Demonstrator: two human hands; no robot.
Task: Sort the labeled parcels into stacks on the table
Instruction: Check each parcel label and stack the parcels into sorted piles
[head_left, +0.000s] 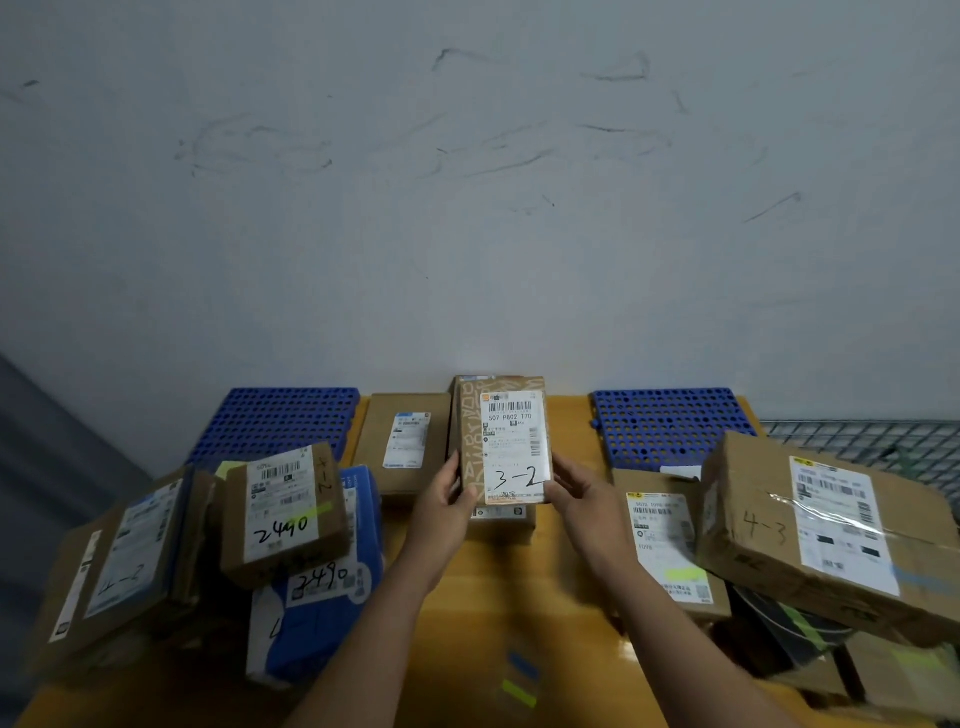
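Item 1. Parcel marked "3-2": brown printed carton with a white label. I hold it label-up above the middle of the table. My left hand grips its lower left edge and my right hand its lower right corner, fingers curled round the sides.

Item 2. Small carton on the table directly beneath item 1, mostly hidden by it.

Item 3. Plain brown box with a white label, lying flat just left of item 1, toward the wall.

Item 4. Two blue perforated mats at the table's far edge, the left mat and the right mat.

Item 5. Left group: a brown box marked "2490", tilted, resting on a blue-and-white parcel that is also marked "2490". Beside them at the far left is a larger tilted carton whose handwriting I cannot read for certain.

Item 6. Right group: a flat labelled box on the table. A large carton marked "4-3" sits tilted, overlapping its right side and above dark wrapped goods.

Item 7. Wire-mesh cage at the right edge, behind item 6. Its contents are hidden.

All cartons are sealed, so their contents are not visible.
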